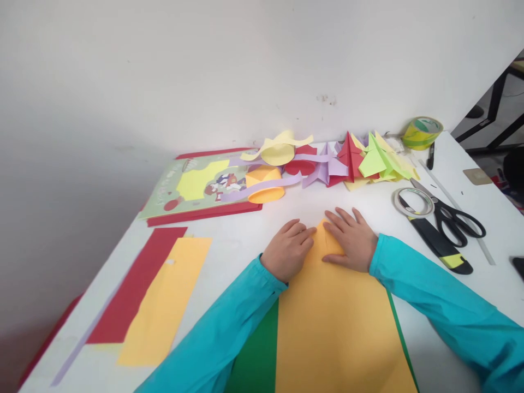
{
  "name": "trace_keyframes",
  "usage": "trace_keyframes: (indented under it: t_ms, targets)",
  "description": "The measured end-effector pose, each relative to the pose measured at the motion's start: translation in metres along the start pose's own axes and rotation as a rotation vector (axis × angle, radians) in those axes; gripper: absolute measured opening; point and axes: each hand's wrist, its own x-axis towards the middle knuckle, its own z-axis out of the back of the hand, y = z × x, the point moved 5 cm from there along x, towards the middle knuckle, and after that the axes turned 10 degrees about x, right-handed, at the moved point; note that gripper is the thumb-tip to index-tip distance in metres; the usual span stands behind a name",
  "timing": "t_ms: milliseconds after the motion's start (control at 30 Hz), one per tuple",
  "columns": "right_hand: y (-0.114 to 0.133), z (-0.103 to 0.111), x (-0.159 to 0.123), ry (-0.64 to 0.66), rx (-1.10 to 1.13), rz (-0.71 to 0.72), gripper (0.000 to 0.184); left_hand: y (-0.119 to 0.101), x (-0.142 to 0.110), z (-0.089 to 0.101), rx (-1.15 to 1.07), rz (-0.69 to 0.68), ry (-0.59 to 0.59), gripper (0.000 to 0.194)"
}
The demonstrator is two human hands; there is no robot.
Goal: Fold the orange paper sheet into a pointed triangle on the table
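Left hand (289,250) is touching orange paper (339,327) at far tip, fingers curling, grip not discernible | right hand (352,240) is lying there, fingers spreading | paper is occupying near centre-right, overlapping green sheet (256,349)

Left sleeve (208,338): long, turquoise, plain surface, single colour. Soft creases along forearm; width increases from wrist toward elbow. Left cuff (271,272): same turquoise, ends at wrist, fine puckers near edge.

Right sleeve (434,286): matching turquoise, long, loose cut. Folds deeper and darker toward lower picture edge. Right cuff (379,256): same colour, narrow band at wrist.

Left hand (289,250): bare, five-fingered. Right hand (352,240): bare, five-fingered.
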Motion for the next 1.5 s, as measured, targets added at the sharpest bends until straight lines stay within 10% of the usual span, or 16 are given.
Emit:
trace_keyframes:
  t_ms: [1500]
  targets:
    - [-0.003, -0.005, -0.001, -0.011, -0.025, 0.007, 0.078, -0.011, -0.084, 0.04, -0.025, 0.053, -0.141, 0.03]
